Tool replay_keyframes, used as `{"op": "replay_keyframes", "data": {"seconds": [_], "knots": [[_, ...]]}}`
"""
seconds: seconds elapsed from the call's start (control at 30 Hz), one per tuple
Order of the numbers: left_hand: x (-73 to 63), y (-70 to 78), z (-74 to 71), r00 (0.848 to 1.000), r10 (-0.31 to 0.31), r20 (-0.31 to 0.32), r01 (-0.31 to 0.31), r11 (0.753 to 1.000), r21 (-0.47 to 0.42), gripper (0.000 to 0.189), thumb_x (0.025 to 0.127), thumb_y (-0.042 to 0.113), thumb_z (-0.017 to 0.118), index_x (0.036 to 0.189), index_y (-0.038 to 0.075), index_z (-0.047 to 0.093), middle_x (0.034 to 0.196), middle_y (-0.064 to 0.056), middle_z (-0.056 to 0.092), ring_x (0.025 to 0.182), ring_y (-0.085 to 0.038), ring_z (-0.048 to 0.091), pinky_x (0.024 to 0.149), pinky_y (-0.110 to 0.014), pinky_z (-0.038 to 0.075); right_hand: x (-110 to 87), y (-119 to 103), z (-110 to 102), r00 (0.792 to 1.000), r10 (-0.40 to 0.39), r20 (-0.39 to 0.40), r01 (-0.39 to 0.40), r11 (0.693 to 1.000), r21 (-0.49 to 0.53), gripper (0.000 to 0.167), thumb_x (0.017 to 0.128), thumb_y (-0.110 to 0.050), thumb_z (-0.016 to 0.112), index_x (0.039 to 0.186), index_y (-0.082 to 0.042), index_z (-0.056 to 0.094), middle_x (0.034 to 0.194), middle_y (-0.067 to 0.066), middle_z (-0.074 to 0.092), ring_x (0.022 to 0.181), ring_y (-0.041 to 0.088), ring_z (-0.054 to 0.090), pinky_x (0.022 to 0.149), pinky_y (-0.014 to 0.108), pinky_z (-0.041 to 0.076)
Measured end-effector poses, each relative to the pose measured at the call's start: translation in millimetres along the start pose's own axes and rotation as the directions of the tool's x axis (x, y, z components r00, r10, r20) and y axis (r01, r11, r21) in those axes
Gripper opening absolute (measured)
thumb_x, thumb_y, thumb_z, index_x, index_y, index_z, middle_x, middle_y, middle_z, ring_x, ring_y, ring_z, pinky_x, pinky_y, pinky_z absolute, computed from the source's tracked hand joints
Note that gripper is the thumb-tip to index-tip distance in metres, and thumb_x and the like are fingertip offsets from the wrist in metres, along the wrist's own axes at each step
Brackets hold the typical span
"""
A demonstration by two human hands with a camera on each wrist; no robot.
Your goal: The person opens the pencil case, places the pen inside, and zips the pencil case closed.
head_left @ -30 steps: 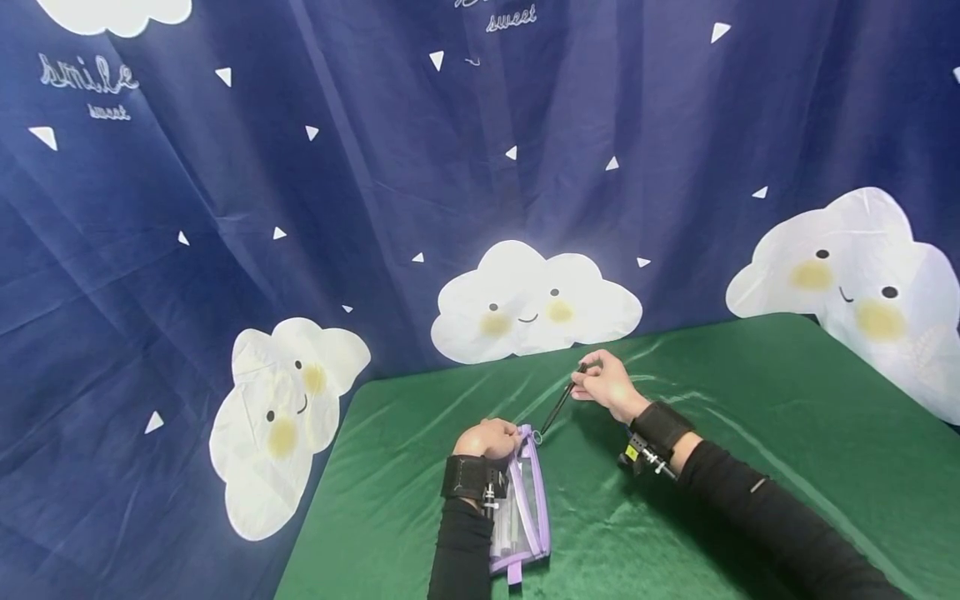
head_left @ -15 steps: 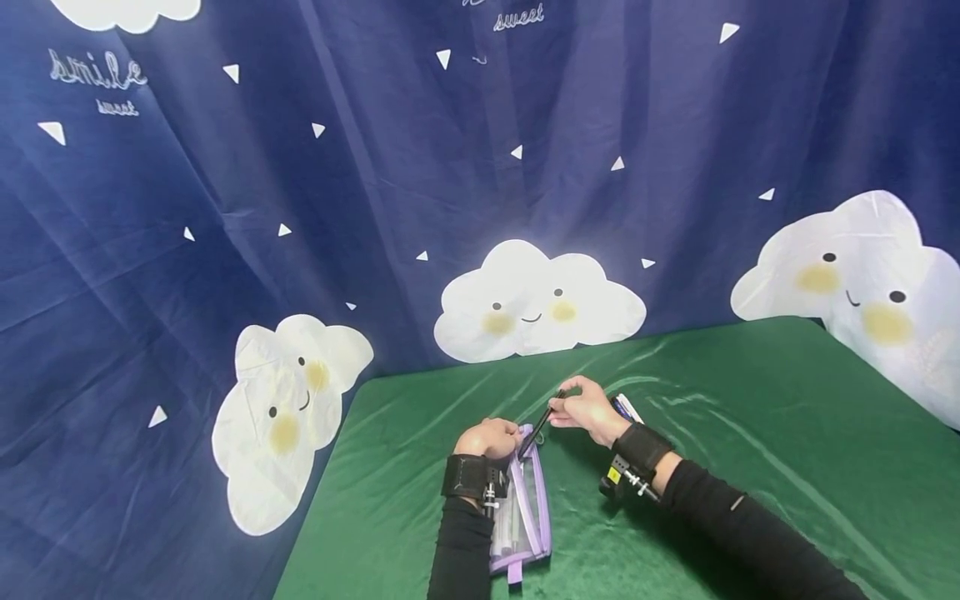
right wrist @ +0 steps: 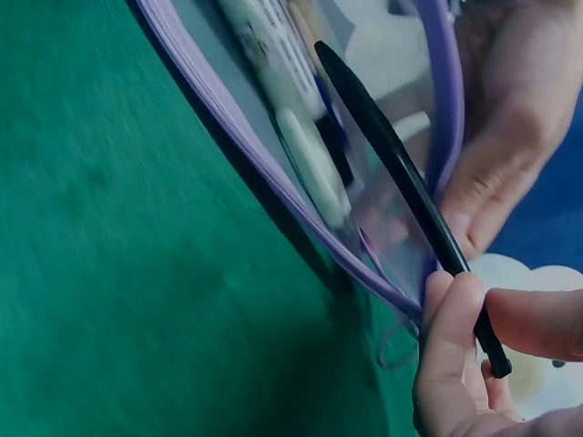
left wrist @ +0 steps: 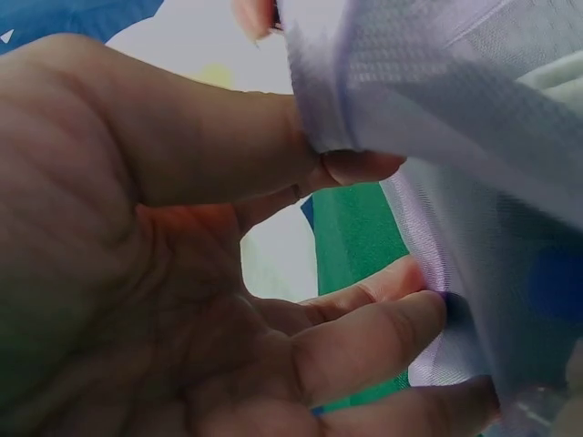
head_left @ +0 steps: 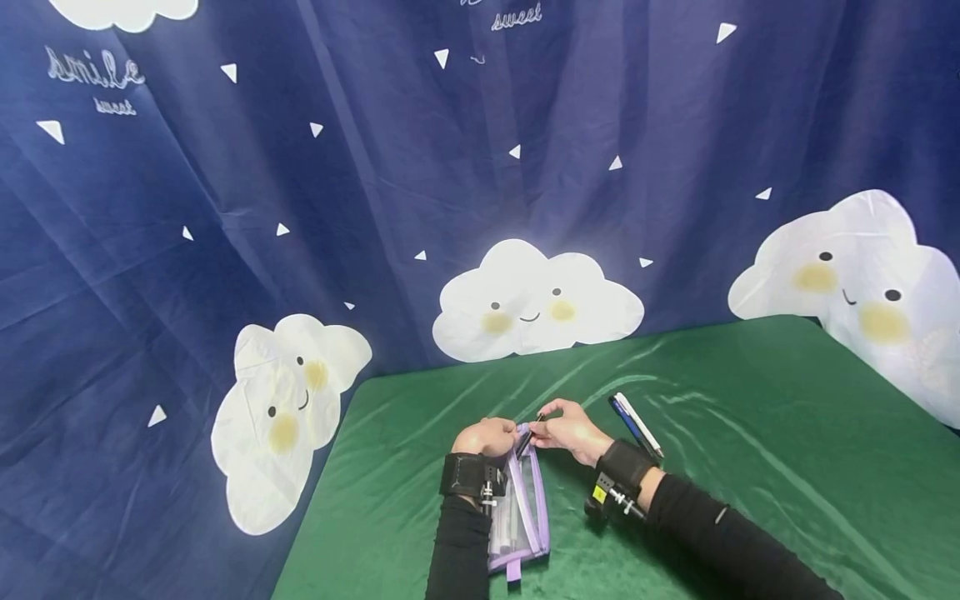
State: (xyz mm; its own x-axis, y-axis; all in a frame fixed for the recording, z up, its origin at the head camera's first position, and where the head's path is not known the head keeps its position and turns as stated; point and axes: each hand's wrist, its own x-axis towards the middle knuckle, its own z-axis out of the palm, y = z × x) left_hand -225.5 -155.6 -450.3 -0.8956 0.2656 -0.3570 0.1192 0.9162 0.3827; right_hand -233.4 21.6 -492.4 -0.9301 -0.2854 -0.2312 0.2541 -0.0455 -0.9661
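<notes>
A see-through pencil case (head_left: pixel 542 510) with purple zipper edges lies on the green cloth, its top unzipped. My left hand (head_left: pixel 486 437) grips the case by its far end; in the left wrist view the thumb (left wrist: pixel 228 141) hooks the purple-edged mesh while fingertips touch the opposite side. Between thumb and fingers, my right hand (head_left: pixel 570 432) pinches a slim black pen (right wrist: pixel 401 168) near one end. The pen slants through the open mouth, its tapered end inside the case. Several pens, among them a pale green one (right wrist: pixel 310 168), lie inside.
To the right of the case, a white pen (head_left: pixel 640 425) and a blue-and-black pen (head_left: pixel 630 421) lie side by side on the green cloth (head_left: pixel 750 433). A dark blue curtain (head_left: pixel 390 167) with cloud prints hangs behind the table.
My right hand has come left and nearer with the black pen, whose lower end has entered the case. The two pens on the cloth have come into sight. My left hand keeps its place.
</notes>
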Motion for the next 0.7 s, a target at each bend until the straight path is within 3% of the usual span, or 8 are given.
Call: {"op": "replay_keyframes", "data": {"seconds": [0.03, 0.13, 0.23, 0.3, 0.47, 0.7], "knots": [[0.3, -0.2, 0.5, 1.0, -0.005, 0.006, 0.005, 1.0, -0.009, 0.025, 0.103, 0.029, 0.049, 0.099, 0.013, 0.068, 0.123, -0.011, 0.068, 0.119, -0.031, 0.062, 0.099, -0.052, 0.05, -1.6, 2, 2, 1.0, 0.009, 0.008, -0.009, 1.0, 0.008, 0.036, 0.093, 0.006, 0.063, 0.122, 0.012, 0.042, 0.092, 0.016, 0.067, 0.074, 0.014, 0.07, 0.074, 0.026, 0.062], [1.5, -1.0, 1.6, 1.0, 0.002, 0.016, -0.002, 1.0, -0.022, 0.025, 0.103, 0.027, 0.049, 0.099, 0.011, 0.067, 0.116, -0.011, 0.069, 0.116, -0.031, 0.063, 0.095, -0.048, 0.051, -5.4, 8, 8, 0.999, 0.027, 0.022, -0.028, 0.999, 0.03, 0.036, 0.093, 0.006, 0.062, 0.122, 0.013, 0.042, 0.092, 0.015, 0.066, 0.074, 0.014, 0.07, 0.074, 0.025, 0.062], [1.7, -0.7, 0.8, 1.0, 0.016, 0.017, -0.015, 1.0, -0.025, 0.025, 0.101, 0.023, 0.048, 0.079, 0.013, 0.054, 0.089, -0.007, 0.059, 0.09, -0.022, 0.058, 0.077, -0.037, 0.044, -7.7, 12, 14, 0.999, 0.044, 0.028, -0.045, 0.998, 0.049, 0.032, 0.093, 0.007, 0.063, 0.118, 0.011, 0.043, 0.093, 0.014, 0.065, 0.074, 0.014, 0.069, 0.074, 0.026, 0.062], [1.7, -0.8, 0.3, 1.0, 0.023, 0.011, -0.022, 0.999, -0.024, 0.027, 0.1, 0.02, 0.047, 0.073, 0.017, 0.046, 0.08, -0.004, 0.05, 0.08, -0.019, 0.051, 0.07, -0.033, 0.038, -8.9, 15, 18, 0.999, 0.043, 0.031, -0.045, 0.997, 0.059, 0.031, 0.093, 0.007, 0.063, 0.117, 0.011, 0.043, 0.095, 0.015, 0.065, 0.074, 0.015, 0.069, 0.075, 0.026, 0.062], [0.4, -1.2, -0.3, 1.0, 0.014, 0.0, -0.014, 0.999, -0.034, 0.028, 0.099, 0.02, 0.047, 0.072, 0.017, 0.045, 0.076, -0.003, 0.048, 0.074, -0.018, 0.049, 0.065, -0.03, 0.035, -13.5, 20, 29, 0.999, 0.032, 0.033, -0.033, 0.998, 0.051, 0.029, 0.09, 0.009, 0.063, 0.113, 0.011, 0.045, 0.098, 0.015, 0.063, 0.078, 0.015, 0.069, 0.076, 0.027, 0.063], [-1.0, -1.8, -0.6, 1.0, 0.001, -0.012, -0.002, 0.998, -0.055, 0.03, 0.099, 0.023, 0.048, 0.07, 0.018, 0.045, 0.074, -0.003, 0.049, 0.073, -0.018, 0.05, 0.064, -0.031, 0.037, -18.8, 24, 41, 1.0, 0.008, -0.017, -0.007, 1.0, 0.021, 0.028, 0.079, 0.015, 0.061, 0.104, 0.01, 0.049, 0.092, 0.01, 0.058, 0.072, 0.014, 0.064, 0.067, 0.026, 0.06]]}}
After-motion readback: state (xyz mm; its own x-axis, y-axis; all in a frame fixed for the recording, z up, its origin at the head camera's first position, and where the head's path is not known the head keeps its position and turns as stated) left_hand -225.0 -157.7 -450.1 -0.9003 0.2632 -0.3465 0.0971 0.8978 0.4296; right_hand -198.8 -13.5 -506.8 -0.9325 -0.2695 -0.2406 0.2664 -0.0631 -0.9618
